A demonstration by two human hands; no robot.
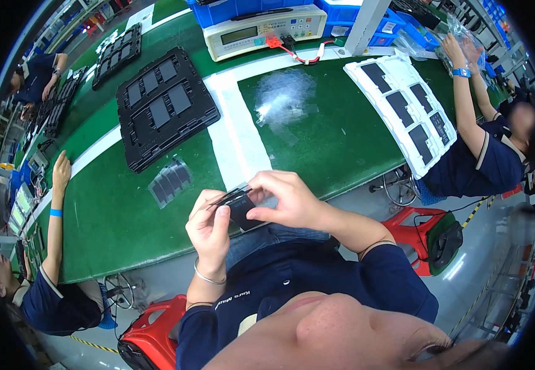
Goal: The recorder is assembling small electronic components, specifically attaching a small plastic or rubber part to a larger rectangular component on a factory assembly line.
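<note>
Over the near edge of the green table, I hold a flat black rectangular piece [241, 211] between both hands. My left hand [209, 227] pinches its left side, thumb on the face toward me, and thin dark edges stick out at the top by the fingertips. The fingers of my right hand [283, 198] close on its upper right part, with the thumb across its face. Whether it is one piece or a few stacked together, I cannot tell. Just left of my hands, a clear sheet with dark strips [172, 182] lies on the table.
A black tray [209, 115] with grey rectangular pieces lies at the left; a white tray [424, 161] with black pieces lies at the right. Clear film pieces [286, 92] are scattered ahead. Behind them stands a tester [264, 32] with red and black leads. Co-workers sit on both sides.
</note>
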